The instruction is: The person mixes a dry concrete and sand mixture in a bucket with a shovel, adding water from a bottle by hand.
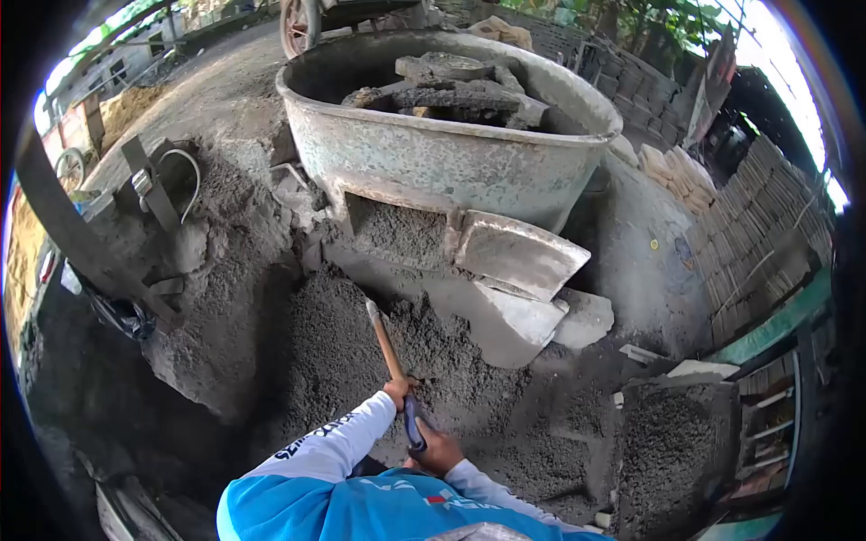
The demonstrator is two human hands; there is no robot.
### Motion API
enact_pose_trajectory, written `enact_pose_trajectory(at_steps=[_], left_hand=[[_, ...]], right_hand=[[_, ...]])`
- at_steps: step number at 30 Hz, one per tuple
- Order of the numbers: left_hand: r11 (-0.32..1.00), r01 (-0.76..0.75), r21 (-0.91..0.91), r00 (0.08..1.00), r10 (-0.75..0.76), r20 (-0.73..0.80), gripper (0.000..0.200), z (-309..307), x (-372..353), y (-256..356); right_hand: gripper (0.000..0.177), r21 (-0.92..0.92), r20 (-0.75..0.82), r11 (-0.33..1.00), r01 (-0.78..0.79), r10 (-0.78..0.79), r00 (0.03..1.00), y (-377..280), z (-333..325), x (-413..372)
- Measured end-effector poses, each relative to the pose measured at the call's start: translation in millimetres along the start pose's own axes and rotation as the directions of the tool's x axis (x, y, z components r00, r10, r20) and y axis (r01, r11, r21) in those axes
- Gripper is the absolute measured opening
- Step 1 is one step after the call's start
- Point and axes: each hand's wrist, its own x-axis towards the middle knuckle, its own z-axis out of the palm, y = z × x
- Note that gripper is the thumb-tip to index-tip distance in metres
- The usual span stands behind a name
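My left hand is closed around the wooden shaft of a shovel. Lower down, near my body, my right hand grips the tool's dark handle end. The shaft points forward into a heap of damp grey mortar-like mix, and its metal end sinks into the heap, so the blade is hidden. Beyond the heap stands a large round mixer pan with crusted mixing arms inside. Mix shows in its low front opening, beside a tilted metal flap.
To the right, a framed bed of grey mix lies beside a green-edged rack. Stacked thin slabs rise behind it. A crusted mound and a curved metal bar are at left. A wheeled cart stands behind the pan.
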Motion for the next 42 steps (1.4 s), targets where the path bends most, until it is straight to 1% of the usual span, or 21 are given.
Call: enact_pose_trajectory(at_steps=[2,5,7,9,10,11,13,15,17,19,21,23,25,27,31,33,35,37,39,40,42], left_hand=[[0.999,0.045,0.014,0.996,-0.046,0.082,0.009,9,-45,7],[0.988,-0.135,0.072,0.960,0.113,0.256,0.021,6,-138,83],[0.834,-0.542,-0.100,0.691,0.510,0.512,0.018,-11,-221,94],[0.955,0.105,-0.276,0.812,0.079,0.579,0.017,-9,-263,111],[0.903,0.210,-0.374,0.738,0.105,0.667,0.018,-13,-286,106],[0.827,0.314,-0.467,0.663,0.161,0.731,0.019,-19,-309,97],[0.799,0.273,-0.536,0.629,0.273,0.728,0.024,-43,-346,83],[0.743,0.391,-0.543,0.540,0.293,0.789,0.036,-94,-357,62],[0.816,0.181,-0.549,0.680,0.299,0.669,0.041,-159,-376,48],[0.960,-0.176,-0.219,0.844,0.262,0.468,0.046,-241,-381,20],[0.793,-0.609,0.018,0.788,0.602,0.133,0.057,-313,-391,-17],[0.714,-0.387,-0.583,0.772,0.597,0.219,0.063,-376,-430,-37],[0.653,-0.717,-0.244,0.645,0.754,0.124,0.068,-435,-441,-54],[0.708,-0.698,-0.107,0.702,0.706,0.089,0.068,-470,-437,-71],[0.578,-0.791,-0.201,0.608,0.778,-0.156,0.039,-461,-439,-69],[0.652,-0.721,-0.236,0.693,0.662,-0.286,0.035,-460,-427,-72],[0.743,-0.625,-0.238,0.753,0.494,-0.435,0.035,-473,-402,-87],[0.678,-0.496,-0.542,0.816,0.151,-0.558,0.033,-491,-367,-126],[0.544,-0.498,-0.675,0.734,-0.150,-0.662,0.037,-519,-344,-204],[0.506,-0.500,-0.703,0.625,-0.351,-0.697,0.037,-527,-351,-234],[0.699,-0.499,-0.512,0.255,-0.446,-0.858,0.032,-528,-407,-285]], right_hand=[[0.059,0.239,0.197,0.964,-0.114,0.066,0.978,-29,-40,-11],[0.033,0.542,-0.332,0.732,0.413,-0.264,0.905,-37,-85,25],[0.040,0.741,-0.288,0.659,0.130,0.137,0.948,-40,-78,58],[0.046,0.849,-0.120,0.527,-0.035,0.257,0.959,-7,-45,130],[0.056,0.903,0.336,0.202,-0.380,0.220,0.916,4,-30,170],[0.063,0.913,0.299,0.144,-0.381,0.397,0.868,-30,-16,187],[0.047,0.826,0.559,-0.147,-0.543,0.098,0.823,-31,28,228],[0.035,0.804,0.501,-0.460,-0.378,0.180,0.847,-114,50,222],[0.028,0.928,0.306,-0.271,-0.256,0.160,0.938,-45,136,255],[0.022,0.947,0.320,-0.134,-0.291,0.334,0.887,-60,170,231],[0.017,0.961,0.262,-0.063,-0.268,0.507,0.821,-62,196,210],[0.015,0.975,0.166,0.024,-0.219,0.572,0.803,-79,211,194],[0.014,0.965,0.111,0.119,-0.232,0.618,0.779,-87,218,196],[0.013,0.954,0.017,0.190,-0.232,0.739,0.673,-108,216,205],[0.016,0.932,-0.080,0.277,-0.234,0.788,0.611,-144,213,229],[0.018,0.959,-0.043,0.216,-0.186,0.755,0.654,-145,227,242],[0.018,0.955,0.224,0.008,-0.297,0.636,0.738,-99,267,263],[0.010,0.899,0.351,-0.017,-0.437,0.622,0.699,-85,337,264],[0.013,0.702,0.418,0.146,-0.697,0.708,0.569,-32,455,251],[0.013,0.683,0.451,0.225,-0.695,0.619,0.643,-42,501,221],[0.017,0.520,0.647,0.202,-0.830,0.541,0.537,-89,575,166]])
